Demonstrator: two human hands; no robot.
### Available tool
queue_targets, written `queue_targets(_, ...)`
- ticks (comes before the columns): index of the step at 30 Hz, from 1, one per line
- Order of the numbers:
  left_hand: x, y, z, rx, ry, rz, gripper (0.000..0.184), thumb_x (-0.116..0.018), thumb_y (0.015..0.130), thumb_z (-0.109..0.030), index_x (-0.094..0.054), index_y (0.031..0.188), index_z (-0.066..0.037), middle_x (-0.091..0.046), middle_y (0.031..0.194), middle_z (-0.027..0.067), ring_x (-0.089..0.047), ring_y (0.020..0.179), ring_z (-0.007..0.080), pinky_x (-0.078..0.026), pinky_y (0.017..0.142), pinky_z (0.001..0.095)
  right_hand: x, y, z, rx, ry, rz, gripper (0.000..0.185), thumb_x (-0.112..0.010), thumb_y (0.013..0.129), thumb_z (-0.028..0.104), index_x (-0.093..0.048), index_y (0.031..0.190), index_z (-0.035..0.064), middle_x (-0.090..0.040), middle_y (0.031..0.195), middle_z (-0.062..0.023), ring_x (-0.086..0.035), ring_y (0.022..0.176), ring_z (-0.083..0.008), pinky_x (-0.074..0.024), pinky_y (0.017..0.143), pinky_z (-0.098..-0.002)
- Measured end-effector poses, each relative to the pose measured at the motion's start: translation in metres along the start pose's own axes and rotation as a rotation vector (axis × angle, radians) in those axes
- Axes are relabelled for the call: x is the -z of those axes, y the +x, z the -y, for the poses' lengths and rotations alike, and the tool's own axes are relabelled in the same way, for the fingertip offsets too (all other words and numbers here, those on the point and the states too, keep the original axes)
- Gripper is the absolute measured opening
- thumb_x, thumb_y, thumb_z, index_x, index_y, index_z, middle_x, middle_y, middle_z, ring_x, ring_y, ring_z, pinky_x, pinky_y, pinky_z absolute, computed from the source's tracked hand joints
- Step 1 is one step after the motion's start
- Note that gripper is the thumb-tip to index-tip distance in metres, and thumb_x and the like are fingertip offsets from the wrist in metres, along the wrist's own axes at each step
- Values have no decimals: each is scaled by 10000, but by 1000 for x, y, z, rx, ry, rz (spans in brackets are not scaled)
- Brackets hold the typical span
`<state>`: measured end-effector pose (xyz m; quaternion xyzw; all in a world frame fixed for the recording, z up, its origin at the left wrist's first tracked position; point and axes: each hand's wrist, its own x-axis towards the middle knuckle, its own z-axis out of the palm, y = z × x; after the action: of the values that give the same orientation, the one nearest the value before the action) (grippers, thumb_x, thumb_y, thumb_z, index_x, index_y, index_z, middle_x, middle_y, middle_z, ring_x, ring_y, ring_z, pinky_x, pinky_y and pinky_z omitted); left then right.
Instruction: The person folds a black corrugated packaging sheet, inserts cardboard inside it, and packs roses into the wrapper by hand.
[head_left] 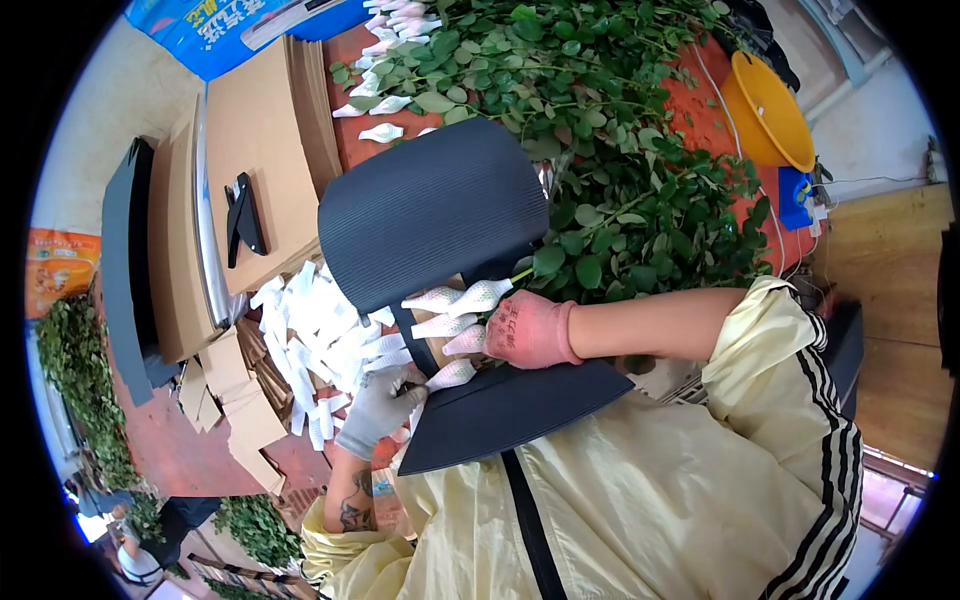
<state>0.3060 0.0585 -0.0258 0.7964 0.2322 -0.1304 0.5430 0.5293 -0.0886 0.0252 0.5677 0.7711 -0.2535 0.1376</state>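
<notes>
My right hand (530, 332), in a pink glove, is closed around a small bunch of roses whose heads wear white foam net sleeves (440, 326). Leaves and a green stem stick out beyond that hand. My left hand (380, 408), in a grey-white glove, pinches the tip of the lowest netted rose head (452, 374). Its fingertips are partly hidden. Dark corrugated sheet (435, 215) stands curved above the bunch, and a flat dark board (510, 410) lies below it, against my jacket.
White foam net sleeves (325, 340) lie piled left of the bunch. Cardboard sheets (255, 130) carry a black stapler (243, 220). Leafy rose stems (600, 130) cover the back of the red table (180, 455). A yellow basin (768, 112) stands at right; another person (140, 560) is lower left.
</notes>
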Motion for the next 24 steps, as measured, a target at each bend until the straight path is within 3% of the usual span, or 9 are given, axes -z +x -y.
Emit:
queue_targets(1, -3, 2, 2, 3, -3, -4, 114, -677, 734, -54, -633, 833, -17, -637, 762, 100, -623, 700, 232, -488, 656, 318, -2, 1, 0, 5, -1, 1, 395, -489, 828, 167, -539, 1220, 157, -653, 966, -103, -640, 865, -258, -507, 686, -370)
queue_targets(3, -9, 11, 3, -283, 48, -43, 118, -674, 741, -61, -631, 841, -17, -637, 784, 113, -627, 719, 243, -488, 663, 322, -9, 4, -1, -6, 62, 10, 241, -514, 811, 201, -636, 978, 78, -656, 913, -118, -642, 821, -268, -507, 669, -384)
queue_targets(6, -12, 17, -7, -222, 43, -27, 114, -661, 755, -53, -629, 851, -2, -635, 819, 115, -621, 752, 235, -485, 695, 317, -20, 0, -1, -29, 72, -165, 195, -609, 748, 271, -621, 802, 84, -638, 757, -80, -643, 750, -253, -505, 628, -378)
queue_targets(11, -13, 13, 1, -156, 30, -14, 97, -650, 762, -21, -624, 851, 7, -626, 805, 99, -606, 738, 203, -478, 701, 299, -24, 7, 0, -79, 87, -131, 220, -627, 738, 278, -621, 783, 62, -641, 757, -100, -646, 747, -268, -512, 633, -395)
queue_targets(17, 5, 3, 0, -78, 17, 49, 118, -628, 750, -76, -642, 853, -18, -642, 817, 112, -627, 757, 235, -487, 697, 318, -25, 9, -1, -76, 109, -124, 218, -619, 729, 262, -622, 762, 47, -645, 771, -111, -651, 749, -265, -517, 644, -393)
queue_targets(19, 21, -6, 27, -192, 132, -100, 139, -619, 734, -62, -640, 862, -13, -645, 822, 110, -623, 740, 234, -490, 697, 317, -24, 8, -1, -77, 98, -143, 219, -620, 722, 261, -622, 764, 46, -646, 773, -107, -652, 747, -262, -518, 642, -387)
queue_targets(20, 33, -13, 28, -12, 169, -88, 178, -620, 727, -56, -641, 898, -11, -648, 844, 109, -618, 745, 231, -491, 702, 314, -19, 5, -1, -68, 94, -112, 168, -579, 736, 216, -641, 756, 61, -654, 770, -100, -655, 746, -261, -517, 637, -383)
queue_targets(22, 43, -27, 22, 14, 241, -254, 236, -629, 726, -66, -653, 955, -19, -641, 826, 103, -612, 734, 231, -489, 695, 316, -17, 5, 0, -53, 93, -82, 155, -537, 750, 171, -660, 747, 76, -662, 768, -92, -658, 745, -259, -515, 631, -379)
queue_targets(24, 49, -31, 11, 10, 309, -310, 247, -631, 725, -66, -657, 967, -22, -638, 813, 102, -611, 726, 229, -488, 692, 317, -18, 10, 0, 146, -42, -121, 157, -525, 773, 164, -662, 736, 96, -660, 752, -65, -655, 725, -231, -502, 602, -359)
